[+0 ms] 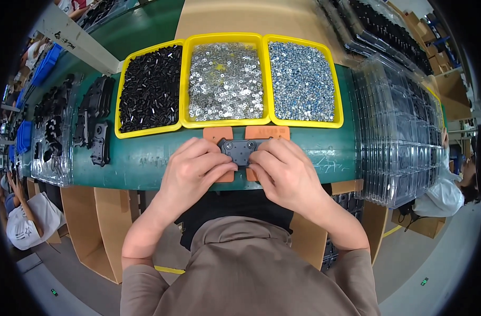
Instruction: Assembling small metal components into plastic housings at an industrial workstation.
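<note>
A dark plastic part (239,152) with round fittings along its top lies over two orange blocks (267,131) at the near edge of the green bench. My left hand (195,164) has its thumb and fingers bent around the part's left end. On the opposite end, my right hand (286,168) grips with bent fingers. Both sets of fingertips hide the part's ends, so any small piece between them cannot be seen. Just beyond stand yellow trays: one (151,131) with black cylindrical pieces, one (224,124) with silver washers, one (307,124) with small blue-and-silver hardware.
Black moulded parts (100,145) lie on the bench at left, beside a clear tray of more parts. At right rises a stack of clear plastic trays (396,137). Cardboard boxes (111,226) stand below the bench. Other people sit at far left and far right.
</note>
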The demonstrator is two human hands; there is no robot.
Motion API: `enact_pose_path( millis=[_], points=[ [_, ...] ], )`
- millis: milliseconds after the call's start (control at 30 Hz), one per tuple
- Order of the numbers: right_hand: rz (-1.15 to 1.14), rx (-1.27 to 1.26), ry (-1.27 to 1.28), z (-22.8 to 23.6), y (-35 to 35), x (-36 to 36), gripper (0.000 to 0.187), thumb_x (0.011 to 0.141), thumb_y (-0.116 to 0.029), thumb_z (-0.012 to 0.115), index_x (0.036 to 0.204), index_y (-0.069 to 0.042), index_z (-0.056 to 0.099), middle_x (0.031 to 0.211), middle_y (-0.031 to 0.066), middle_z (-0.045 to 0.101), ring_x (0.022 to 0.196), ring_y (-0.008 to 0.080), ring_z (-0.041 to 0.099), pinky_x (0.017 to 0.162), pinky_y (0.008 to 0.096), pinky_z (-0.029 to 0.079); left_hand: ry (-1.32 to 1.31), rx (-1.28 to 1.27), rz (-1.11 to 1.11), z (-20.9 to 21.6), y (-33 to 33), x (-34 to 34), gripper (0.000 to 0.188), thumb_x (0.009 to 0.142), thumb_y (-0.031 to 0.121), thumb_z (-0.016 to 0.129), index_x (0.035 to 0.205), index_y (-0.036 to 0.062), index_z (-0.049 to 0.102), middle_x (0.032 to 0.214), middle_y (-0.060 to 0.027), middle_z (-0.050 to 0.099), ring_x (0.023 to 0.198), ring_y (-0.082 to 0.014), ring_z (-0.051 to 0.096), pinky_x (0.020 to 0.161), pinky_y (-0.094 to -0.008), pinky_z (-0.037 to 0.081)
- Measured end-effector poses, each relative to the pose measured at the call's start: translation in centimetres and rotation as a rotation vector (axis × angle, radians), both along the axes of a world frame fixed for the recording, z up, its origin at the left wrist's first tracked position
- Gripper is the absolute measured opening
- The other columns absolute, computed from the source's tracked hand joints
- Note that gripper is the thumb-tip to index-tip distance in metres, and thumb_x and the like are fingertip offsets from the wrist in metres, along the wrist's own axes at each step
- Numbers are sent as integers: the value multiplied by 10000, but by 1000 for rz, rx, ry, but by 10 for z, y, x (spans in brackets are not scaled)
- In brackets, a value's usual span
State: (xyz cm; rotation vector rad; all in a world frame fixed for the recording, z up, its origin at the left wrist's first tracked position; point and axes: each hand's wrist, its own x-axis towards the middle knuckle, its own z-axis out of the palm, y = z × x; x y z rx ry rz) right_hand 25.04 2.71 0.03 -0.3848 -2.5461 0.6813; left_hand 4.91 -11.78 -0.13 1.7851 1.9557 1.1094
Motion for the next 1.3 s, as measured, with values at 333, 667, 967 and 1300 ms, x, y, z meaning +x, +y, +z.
enact_pose_path(
  millis=[333,667,967,1300],
  points=[
    [35,245,-129,9,0,-7,172,904,-108,763,1040,-84,659,1003,81,574,897,274,596,852,387,507,50,46,-33,4,3,1,147,834,14,897,974,25,854,963,-30,707,851,-203,619,760,-323,515],
    [84,401,-180,8,3,-7,208,914,-205,780,1022,-103,633,1002,86,554,886,269,583,839,382,492,18,74,-56,10,-5,8,238,820,-84,836,1020,43,868,1081,-48,816,950,-248,735,865,-348,616],
    [117,405,-174,13,7,-10,208,929,-229,773,1009,-101,630,1001,97,559,886,277,585,829,380,481,133,173,-45,0,-5,14,343,799,-112,813,1108,28,862,1100,-48,845,978,-252,760,883,-351,632],
    [127,440,-153,7,13,-10,185,941,-222,753,998,-94,631,990,100,560,883,280,590,839,386,482,27,172,-3,-7,-6,20,444,808,-110,839,1235,13,833,1031,-63,849,923,-262,769,859,-354,635]
  ],
)
